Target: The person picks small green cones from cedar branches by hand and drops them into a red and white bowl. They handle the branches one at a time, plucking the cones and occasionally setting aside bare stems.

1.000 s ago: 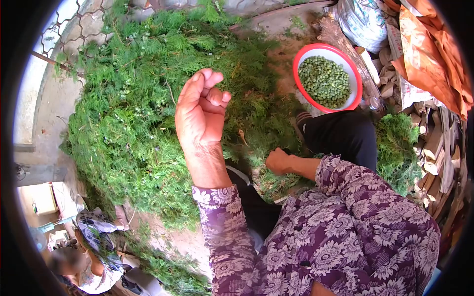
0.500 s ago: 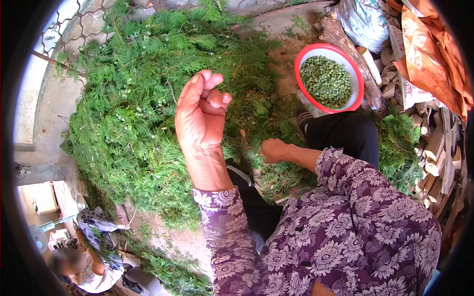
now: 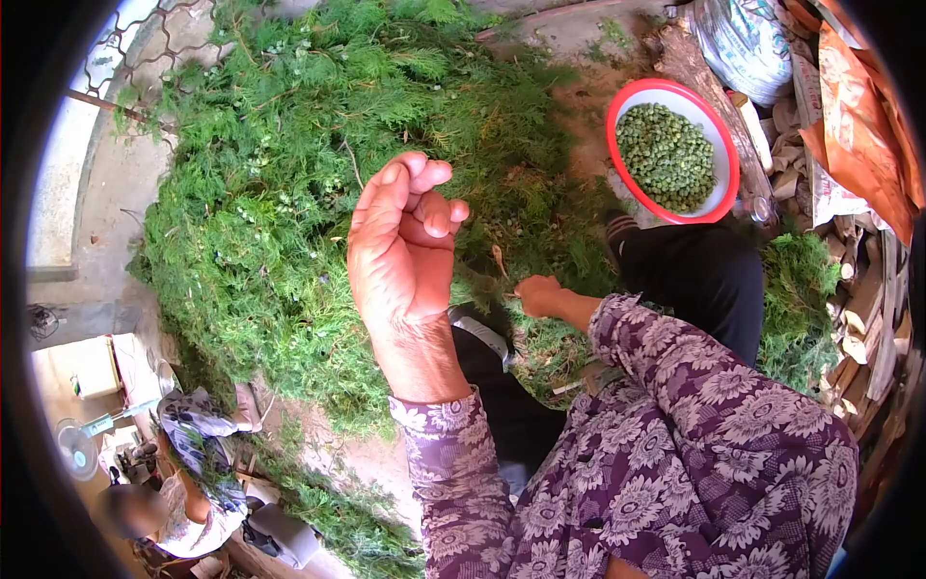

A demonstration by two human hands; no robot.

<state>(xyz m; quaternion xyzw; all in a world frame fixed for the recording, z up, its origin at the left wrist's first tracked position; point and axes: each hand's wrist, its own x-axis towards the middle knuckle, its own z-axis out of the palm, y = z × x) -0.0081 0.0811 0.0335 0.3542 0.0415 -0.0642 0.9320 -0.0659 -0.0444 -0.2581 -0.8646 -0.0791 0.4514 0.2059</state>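
My left hand (image 3: 405,241) is raised above a large heap of green evergreen branches (image 3: 251,232), palm partly turned up. Its fingers curl in and the thumb presses against the index finger; whatever they may pinch is too small to make out. Lower and to the right, my right hand (image 3: 542,295) is closed in a fist close to the greenery by my knees. Foliage lies just left of its fingers, but what it grips is hidden. A red-rimmed white basin (image 3: 730,183) holds many small green cones (image 3: 666,159) beyond my right knee.
Split firewood (image 3: 873,309), an orange sheet (image 3: 858,125) and a stuffed white sack (image 3: 743,48) line the right side. More cut greenery (image 3: 799,299) lies beside my right leg. Another person (image 3: 198,502) sits at lower left near a fan (image 3: 77,449).
The view has shifted, so the basin and heap appear farther right. My right hand has drawn slightly closer to my left hand, which keeps its curled pose.
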